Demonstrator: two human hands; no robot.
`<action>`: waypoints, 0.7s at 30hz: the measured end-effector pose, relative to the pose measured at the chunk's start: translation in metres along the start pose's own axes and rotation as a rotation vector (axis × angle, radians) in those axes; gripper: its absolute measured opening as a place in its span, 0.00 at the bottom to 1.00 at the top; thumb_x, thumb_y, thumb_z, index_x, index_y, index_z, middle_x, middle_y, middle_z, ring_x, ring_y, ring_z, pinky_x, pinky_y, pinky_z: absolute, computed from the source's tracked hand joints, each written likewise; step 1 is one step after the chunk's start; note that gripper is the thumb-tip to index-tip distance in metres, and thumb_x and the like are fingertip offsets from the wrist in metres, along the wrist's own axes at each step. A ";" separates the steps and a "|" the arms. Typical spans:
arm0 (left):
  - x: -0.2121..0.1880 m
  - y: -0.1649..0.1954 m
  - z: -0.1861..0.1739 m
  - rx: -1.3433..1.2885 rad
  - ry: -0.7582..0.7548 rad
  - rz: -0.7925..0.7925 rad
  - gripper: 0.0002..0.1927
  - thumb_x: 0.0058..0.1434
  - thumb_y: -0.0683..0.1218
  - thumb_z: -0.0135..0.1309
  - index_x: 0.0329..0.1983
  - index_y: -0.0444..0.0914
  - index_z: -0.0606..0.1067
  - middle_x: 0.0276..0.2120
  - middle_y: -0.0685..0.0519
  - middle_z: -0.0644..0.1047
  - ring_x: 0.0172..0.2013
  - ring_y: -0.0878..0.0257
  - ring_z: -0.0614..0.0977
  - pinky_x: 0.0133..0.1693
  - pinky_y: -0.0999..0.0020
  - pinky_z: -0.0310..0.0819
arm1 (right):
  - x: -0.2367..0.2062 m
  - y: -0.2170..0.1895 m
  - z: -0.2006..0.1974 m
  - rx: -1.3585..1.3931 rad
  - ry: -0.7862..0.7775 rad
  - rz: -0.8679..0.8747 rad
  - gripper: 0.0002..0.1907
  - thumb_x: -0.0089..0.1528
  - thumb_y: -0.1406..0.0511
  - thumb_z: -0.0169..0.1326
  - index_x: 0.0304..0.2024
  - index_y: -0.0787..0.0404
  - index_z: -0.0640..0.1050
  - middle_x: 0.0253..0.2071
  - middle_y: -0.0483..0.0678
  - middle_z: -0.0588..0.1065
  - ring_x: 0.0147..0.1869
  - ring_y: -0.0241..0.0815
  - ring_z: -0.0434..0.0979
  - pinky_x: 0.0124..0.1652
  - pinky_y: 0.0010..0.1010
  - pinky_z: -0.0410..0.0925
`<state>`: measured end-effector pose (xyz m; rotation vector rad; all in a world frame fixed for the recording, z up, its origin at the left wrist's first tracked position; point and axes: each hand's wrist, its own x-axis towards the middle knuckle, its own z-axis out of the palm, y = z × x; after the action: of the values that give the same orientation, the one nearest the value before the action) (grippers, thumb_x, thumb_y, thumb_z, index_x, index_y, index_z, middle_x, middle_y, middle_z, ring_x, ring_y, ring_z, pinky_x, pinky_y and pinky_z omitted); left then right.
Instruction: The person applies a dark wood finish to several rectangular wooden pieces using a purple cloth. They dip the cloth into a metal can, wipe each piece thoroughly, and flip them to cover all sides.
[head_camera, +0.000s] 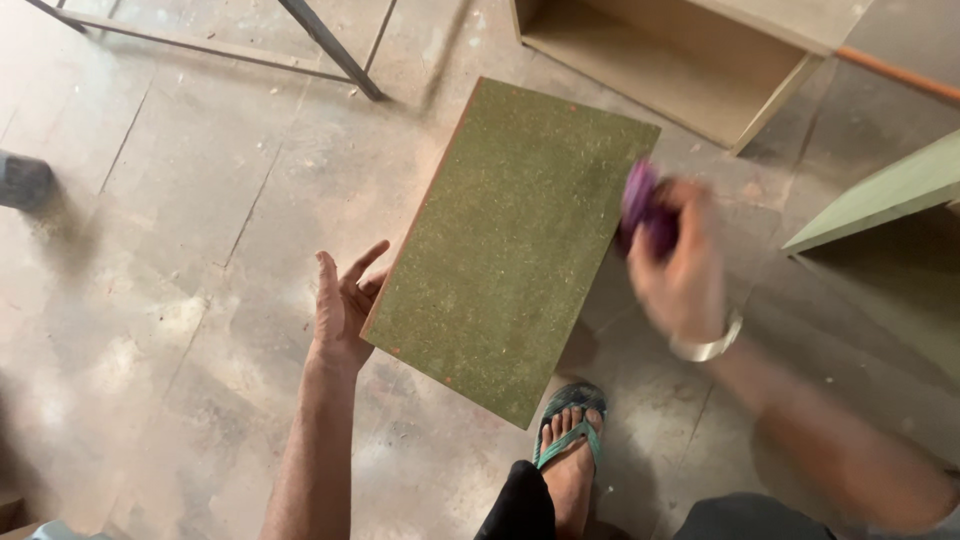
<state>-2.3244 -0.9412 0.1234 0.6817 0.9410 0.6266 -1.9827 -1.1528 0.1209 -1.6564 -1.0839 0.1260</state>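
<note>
The green particle board panel (510, 250) is tilted, its long axis running from near the sandalled foot (570, 450) up toward the open cabinet (690, 60). The left hand (340, 305), fingers spread, supports its left long edge. The right hand (680, 265), blurred, is closed on a purple object (640, 205) at the right edge.

right hand (680, 265) blurred, purple object (642, 205) indistinct, open cabinet (690, 60) cropped
</note>
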 end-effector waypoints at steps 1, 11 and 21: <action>0.000 0.000 -0.002 0.002 -0.006 0.001 0.47 0.66 0.76 0.30 0.71 0.37 0.67 0.40 0.47 0.83 0.38 0.60 0.85 0.44 0.59 0.82 | -0.032 -0.003 0.006 0.028 -0.023 -0.001 0.21 0.62 0.73 0.54 0.57 0.62 0.69 0.55 0.58 0.70 0.57 0.51 0.74 0.58 0.39 0.69; -0.017 -0.046 -0.024 0.396 0.389 0.068 0.31 0.65 0.56 0.44 0.69 0.39 0.68 0.61 0.43 0.75 0.60 0.53 0.74 0.58 0.56 0.69 | -0.165 0.017 0.012 0.417 -0.583 -0.677 0.24 0.63 0.66 0.63 0.61 0.57 0.73 0.62 0.54 0.71 0.68 0.50 0.74 0.59 0.39 0.74; -0.060 -0.291 0.011 1.084 0.199 0.523 0.17 0.65 0.47 0.58 0.55 0.37 0.80 0.52 0.47 0.82 0.53 0.55 0.82 0.52 0.58 0.77 | -0.155 0.053 -0.081 0.133 0.009 0.361 0.22 0.63 0.77 0.51 0.60 0.64 0.70 0.60 0.52 0.69 0.63 0.40 0.71 0.57 0.26 0.68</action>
<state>-2.2878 -1.1715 -0.0616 1.8994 1.2864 0.6139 -1.9945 -1.3182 0.0442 -1.7149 -0.7434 0.4157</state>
